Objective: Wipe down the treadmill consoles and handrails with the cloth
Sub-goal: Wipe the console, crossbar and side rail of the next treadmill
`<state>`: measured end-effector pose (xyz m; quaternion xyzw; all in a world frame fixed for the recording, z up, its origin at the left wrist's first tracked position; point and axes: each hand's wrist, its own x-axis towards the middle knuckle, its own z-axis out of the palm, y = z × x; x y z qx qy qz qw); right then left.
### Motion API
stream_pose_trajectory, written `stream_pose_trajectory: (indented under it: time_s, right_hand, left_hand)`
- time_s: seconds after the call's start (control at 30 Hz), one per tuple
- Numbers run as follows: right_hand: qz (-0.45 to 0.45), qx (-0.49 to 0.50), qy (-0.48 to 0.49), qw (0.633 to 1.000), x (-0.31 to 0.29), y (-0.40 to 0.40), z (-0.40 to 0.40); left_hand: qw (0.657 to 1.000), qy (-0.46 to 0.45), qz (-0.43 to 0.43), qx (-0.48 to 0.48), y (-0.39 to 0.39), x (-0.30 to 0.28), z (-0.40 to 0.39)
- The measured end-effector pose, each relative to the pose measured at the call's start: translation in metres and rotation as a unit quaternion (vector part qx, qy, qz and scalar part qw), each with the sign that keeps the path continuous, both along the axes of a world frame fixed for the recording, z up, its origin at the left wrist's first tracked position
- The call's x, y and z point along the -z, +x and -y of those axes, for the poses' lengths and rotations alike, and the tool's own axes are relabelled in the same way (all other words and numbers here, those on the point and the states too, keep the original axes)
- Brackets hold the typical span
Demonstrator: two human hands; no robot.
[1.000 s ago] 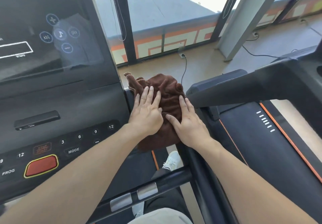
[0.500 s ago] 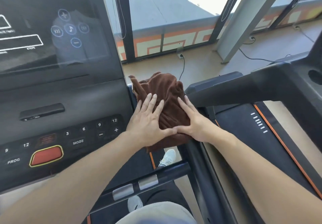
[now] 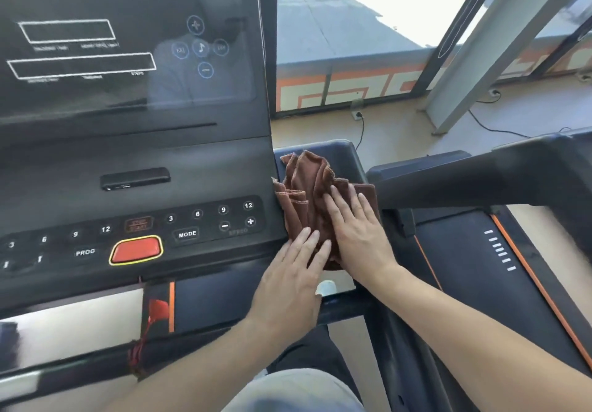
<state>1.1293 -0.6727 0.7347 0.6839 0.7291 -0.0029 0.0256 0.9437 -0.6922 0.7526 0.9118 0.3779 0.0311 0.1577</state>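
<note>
- Here, both hands lie flat on the cloth (image 3: 307, 194), which is bunched on the right handrail (image 3: 349, 158), just beside the right edge of the console (image 3: 134, 187).
- The left hand (image 3: 290, 286) has straight, slightly spread fingers; only their tips reach the near end of the cloth, and nothing is gripped.
- The right hand (image 3: 355, 235) also has straight fingers, with the palm pressed on the cloth's right half. It is not pinching any fold.
- The step in hand looks to be rubbing the rail where it meets the console.
- To do it well, I would keep the palms flat and the pressure even, so the cloth slides with the hands and does not stay behind.
- Spreading the folds first would cover more of the rail per stroke; bunched as it is, much of the fabric touches nothing.
- Strokes along the rail, with a pass into the seam against the console, should catch the corner where grime tends to sit.
- The cloth is crumpled, so it has no clean front. Its long axis runs away from the person, roughly along the rail, with the ruffled hemmed edges at the far end and toward the console.
- The far end tilts a little left, touching the console's side by the number keys (image 3: 224, 210).
- The neighbouring treadmill (image 3: 480, 251) looks still to be done.
</note>
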Motion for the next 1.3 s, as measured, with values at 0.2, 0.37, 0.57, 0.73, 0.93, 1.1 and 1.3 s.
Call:
stream_pose_trajectory:
  time_s: [0.2, 0.37, 0.57, 0.73, 0.93, 1.1, 1.3]
  right_hand:
    - [-0.121, -0.129, 0.099, 0.979, 0.011, -0.006, 0.012]
    - [-0.051, -0.32, 0.139, 0.936, 0.005, 0.01, 0.024]
    - [0.278, -0.569, -0.033, 0.773, -0.011, 0.002, -0.016]
    - [0.495, -0.594, -0.051, 0.632, 0.005, -0.032, -0.032]
    - [0.443, -0.602, 0.003, 0.665, 0.019, -0.131, -0.037]
    - [0.366, -0.592, 0.04, 0.717, 0.005, -0.201, -0.041]
    - [0.342, -0.596, 0.012, 0.727, 0.009, -0.149, -0.045]
  left_hand:
    - [0.981, -0.11, 0.145, -0.068, -0.032, 0.011, 0.025]
    - [0.973, -0.155, 0.124, -0.117, -0.071, 0.011, 0.029]
    - [0.961, -0.166, 0.112, -0.193, -0.121, 0.014, 0.038]
    - [0.946, -0.162, 0.12, -0.254, -0.141, 0.012, 0.054]
    - [0.927, -0.162, 0.146, -0.304, -0.152, 0.002, 0.074]
    - [0.911, -0.145, 0.166, -0.348, -0.169, -0.005, 0.072]
    - [0.916, -0.158, 0.154, -0.334, -0.166, 0.004, 0.066]
